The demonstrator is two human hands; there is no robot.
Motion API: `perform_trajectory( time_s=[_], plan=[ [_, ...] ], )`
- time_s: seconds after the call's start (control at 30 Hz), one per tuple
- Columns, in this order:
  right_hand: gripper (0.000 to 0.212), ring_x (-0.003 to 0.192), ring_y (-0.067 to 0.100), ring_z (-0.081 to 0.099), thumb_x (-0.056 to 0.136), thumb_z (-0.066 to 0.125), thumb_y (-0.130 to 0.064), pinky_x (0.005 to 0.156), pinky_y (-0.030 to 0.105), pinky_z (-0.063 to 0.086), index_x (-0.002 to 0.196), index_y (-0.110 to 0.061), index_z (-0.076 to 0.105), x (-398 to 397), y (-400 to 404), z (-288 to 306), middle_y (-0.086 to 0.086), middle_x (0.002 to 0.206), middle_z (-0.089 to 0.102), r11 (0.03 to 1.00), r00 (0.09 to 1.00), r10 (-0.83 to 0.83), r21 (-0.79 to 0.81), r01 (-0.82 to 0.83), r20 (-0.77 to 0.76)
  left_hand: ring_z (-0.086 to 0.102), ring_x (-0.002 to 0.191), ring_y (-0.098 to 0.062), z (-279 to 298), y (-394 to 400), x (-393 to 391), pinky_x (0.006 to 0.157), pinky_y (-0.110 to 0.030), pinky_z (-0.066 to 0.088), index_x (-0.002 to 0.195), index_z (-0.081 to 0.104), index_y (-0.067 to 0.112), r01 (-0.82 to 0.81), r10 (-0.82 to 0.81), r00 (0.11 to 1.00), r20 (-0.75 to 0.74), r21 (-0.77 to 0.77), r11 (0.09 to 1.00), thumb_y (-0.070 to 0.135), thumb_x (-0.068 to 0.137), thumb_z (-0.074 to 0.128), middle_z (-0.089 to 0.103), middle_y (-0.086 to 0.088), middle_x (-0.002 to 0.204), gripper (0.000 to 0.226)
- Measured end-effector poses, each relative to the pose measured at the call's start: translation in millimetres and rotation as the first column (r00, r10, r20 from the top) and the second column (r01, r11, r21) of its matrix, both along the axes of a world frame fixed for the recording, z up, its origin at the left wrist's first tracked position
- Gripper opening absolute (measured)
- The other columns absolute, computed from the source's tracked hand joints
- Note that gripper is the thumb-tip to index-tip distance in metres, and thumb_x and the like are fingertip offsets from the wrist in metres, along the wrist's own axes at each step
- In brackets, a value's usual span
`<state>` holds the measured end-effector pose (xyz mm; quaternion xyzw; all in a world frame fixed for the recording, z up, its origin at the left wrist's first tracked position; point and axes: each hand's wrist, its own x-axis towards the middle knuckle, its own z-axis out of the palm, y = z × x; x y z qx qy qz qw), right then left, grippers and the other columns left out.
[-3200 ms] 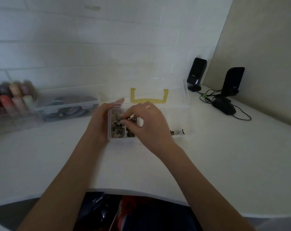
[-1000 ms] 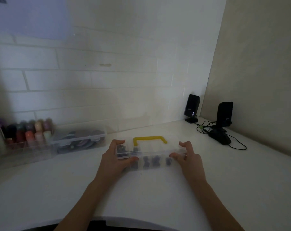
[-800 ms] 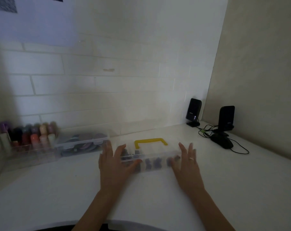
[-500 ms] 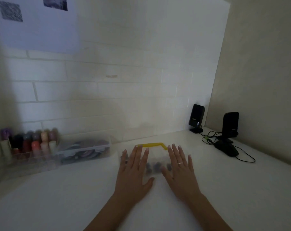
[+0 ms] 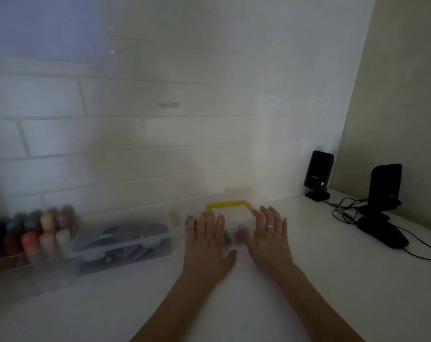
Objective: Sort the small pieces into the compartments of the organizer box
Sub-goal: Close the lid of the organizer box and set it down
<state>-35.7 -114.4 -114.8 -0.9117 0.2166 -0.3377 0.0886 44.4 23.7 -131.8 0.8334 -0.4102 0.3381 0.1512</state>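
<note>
Both hands lie flat on top of the organizer box (image 5: 234,218), fingers straight. Left hand (image 5: 208,239) covers the left part of the lid, right hand (image 5: 268,236) the right part, ring on one finger. No grip on anything; each hand is open and pressing down, nothing pinched or curled round.

Box sits on the white counter (image 5: 333,280) near the tiled wall, its yellow handle (image 5: 228,204) showing just beyond the fingertips. Lid looks shut under the palms. Small pieces (image 5: 230,238), dark, show faintly through the clear plastic between the two hands; which compartment they sit in, cannot tell, frame is blurred.

Judgement: sorting looks finished or nearly so. No loose pieces visible on the counter, though blur could hide tiny ones. What's left is likely pressing the lid home or latching it; latch state not visible.

Nearby: another clear case (image 5: 125,240) and a rack of coloured bottles (image 5: 29,233) to the left, well apart from the hands.
</note>
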Motion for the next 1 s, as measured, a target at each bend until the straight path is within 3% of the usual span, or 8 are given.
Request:
perform_trajectory(
  time_s=[0.2,0.37,0.47,0.53,0.6,0.7,0.83,1.0],
  plan=[
    [0.079,0.132,0.037,0.030,0.089,0.013,-0.065,0.101,0.063,0.026,0.123,-0.003,0.048,64,14,-4,0.022,0.131,0.048,0.997,0.996,0.078,0.023,-0.079,0.042,0.048,0.114,-0.034,-1,10,35,0.101,-0.047,0.028,0.123,0.048,0.006,-0.079,0.082,0.996,0.035,-0.094,0.992,0.051,0.070,0.051,0.064,-0.021,0.118,0.070],
    [0.068,0.140,0.019,0.012,0.089,0.026,-0.059,0.114,0.048,0.012,0.133,-0.009,0.042,67,7,-2,0.009,0.145,0.035,0.949,0.921,0.129,0.223,-0.222,0.366,0.050,0.121,-0.037,4,21,33,0.112,-0.048,0.017,0.125,0.057,0.005,-0.045,0.058,0.987,0.150,-0.093,0.995,0.039,0.072,0.052,0.062,-0.021,0.124,0.064],
    [0.054,0.142,0.019,0.012,0.097,0.039,-0.039,0.112,0.026,0.010,0.143,-0.013,0.028,67,-2,9,0.009,0.153,0.018,0.792,0.839,-0.113,0.558,-0.247,0.532,0.047,0.131,-0.038,18,42,42,0.117,-0.056,0.008,0.126,0.062,0.008,-0.180,0.213,0.964,0.162,-0.193,0.964,0.040,0.079,0.051,0.060,-0.019,0.130,0.058],
    [0.051,0.134,0.023,0.031,0.098,0.035,-0.033,0.099,0.022,0.024,0.144,-0.015,0.022,67,-6,13,0.011,0.149,0.027,0.614,0.856,-0.133,0.719,-0.325,0.500,0.040,0.135,-0.041,23,50,49,0.116,-0.059,0.006,0.130,0.060,0.010,-0.238,0.270,0.956,0.118,-0.231,0.944,0.044,0.082,0.047,0.059,-0.020,0.130,0.059],
    [0.049,0.113,0.023,0.046,0.099,0.033,-0.036,0.081,0.024,0.029,0.143,-0.017,0.022,65,-10,16,0.010,0.135,0.041,0.540,0.894,-0.100,0.779,-0.319,0.436,0.040,0.135,-0.040,23,49,53,0.114,-0.062,0.009,0.127,0.062,0.012,-0.228,0.253,0.962,0.100,-0.210,0.951,0.044,0.083,0.047,0.061,-0.019,0.127,0.056],
    [0.049,0.097,0.022,0.048,0.098,0.035,-0.036,0.075,0.024,0.029,0.142,-0.018,0.021,61,-12,16,0.009,0.126,0.045,0.559,0.917,-0.069,0.777,-0.290,0.392,0.047,0.132,-0.034,24,47,53,0.113,-0.060,0.015,0.117,0.067,0.012,-0.176,0.210,0.970,0.122,-0.240,0.955,0.044,0.085,0.047,0.065,-0.014,0.123,0.049],
    [0.066,0.128,0.029,0.041,0.095,0.039,-0.040,0.092,0.027,0.031,0.148,-0.021,0.003,58,-8,8,0.015,0.149,0.027,0.691,0.940,0.014,0.676,-0.257,0.342,0.043,0.135,-0.026,26,45,51,0.113,-0.058,0.020,0.135,0.056,0.020,-0.160,0.204,0.951,0.232,-0.195,0.968,0.045,0.090,0.045,0.051,-0.010,0.143,0.053],
    [0.072,0.138,0.029,0.027,0.095,0.037,-0.042,0.106,0.039,0.025,0.147,-0.026,-0.010,49,-2,8,0.006,0.156,0.015,0.774,0.961,0.048,0.597,-0.209,0.274,0.063,0.114,-0.028,21,41,51,0.113,-0.054,0.018,0.114,0.070,0.015,-0.205,0.222,0.965,0.138,-0.132,0.970,0.046,0.090,0.043,0.072,-0.007,0.111,0.047]
  ],
)
